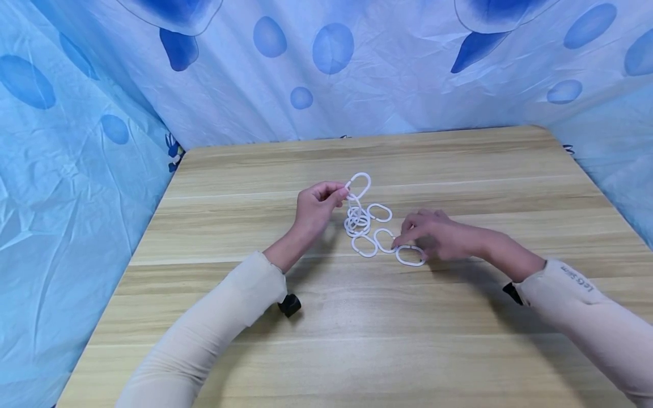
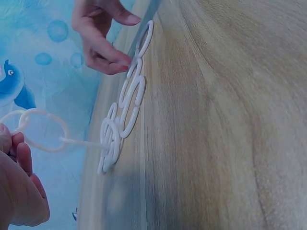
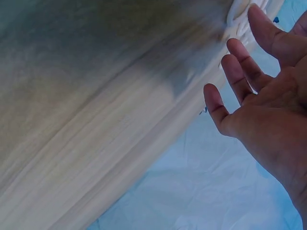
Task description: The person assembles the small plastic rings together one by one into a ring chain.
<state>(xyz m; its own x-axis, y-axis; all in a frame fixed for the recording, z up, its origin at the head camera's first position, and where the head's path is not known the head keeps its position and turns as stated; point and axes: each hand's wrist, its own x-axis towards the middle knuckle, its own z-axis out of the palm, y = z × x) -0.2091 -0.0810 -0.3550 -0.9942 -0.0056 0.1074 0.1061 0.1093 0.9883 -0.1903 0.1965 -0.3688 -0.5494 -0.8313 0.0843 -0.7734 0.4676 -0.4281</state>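
Seeing loads of room up front on the table (image 1: 336, 351), a loosely spread right hand (image 1: 433, 233) by white links (image 1: 410, 264) midway between side edges (image 1: 601, 195), a left hand (image 1: 318, 207) pinching a raised link (image 1: 369, 184), then less room before the far edge (image 1: 433, 136).

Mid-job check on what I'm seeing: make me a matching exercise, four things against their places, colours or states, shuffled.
1. Left fingers
2. Right fingers
3. Tabletop
4. Backdrop

A. Wood-grained, beneath the links
B. Close to the rightmost link
C. Blue, oval-patterned
D. Pinching a raised white link

Pairs: 1-D, 2-B, 3-A, 4-C
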